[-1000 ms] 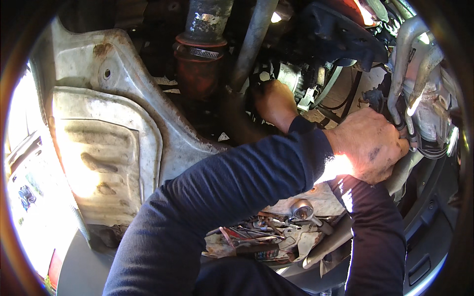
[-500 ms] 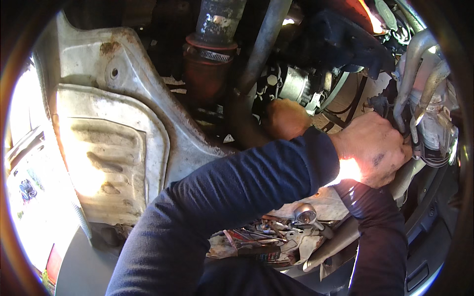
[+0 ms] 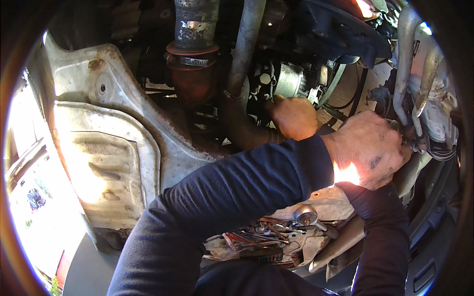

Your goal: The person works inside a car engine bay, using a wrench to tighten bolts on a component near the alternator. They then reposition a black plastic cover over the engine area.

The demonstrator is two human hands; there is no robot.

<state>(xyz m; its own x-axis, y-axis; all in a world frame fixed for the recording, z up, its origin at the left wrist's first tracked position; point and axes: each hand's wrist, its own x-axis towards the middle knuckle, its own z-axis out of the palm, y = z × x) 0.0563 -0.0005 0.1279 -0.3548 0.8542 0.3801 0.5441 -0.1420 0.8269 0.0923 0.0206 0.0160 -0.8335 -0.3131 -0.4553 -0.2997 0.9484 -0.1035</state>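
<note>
My arms cross inside an engine bay. My left hand reaches over to the right side, its fingers curled down beside the thin metal pipes; what they grip is hidden by the hand. Beyond my left wrist, my right hand is closed just below a round silvery ribbed part. Its fingertips are in shadow and I cannot make out what they hold. To its left a dark curved hose runs up into a grey metal pipe.
A ratchet wrench lies on a ledge near several loose tools. A pale, rust-marked metal panel fills the left side. Farther back, a red hose with a metal clamp hangs down. Dark plastic trim borders the right.
The view has shifted slightly, so the engine parts sit farther left. My right hand has moved a little right, away from the dark hose. My left hand stays beside the pipes.
</note>
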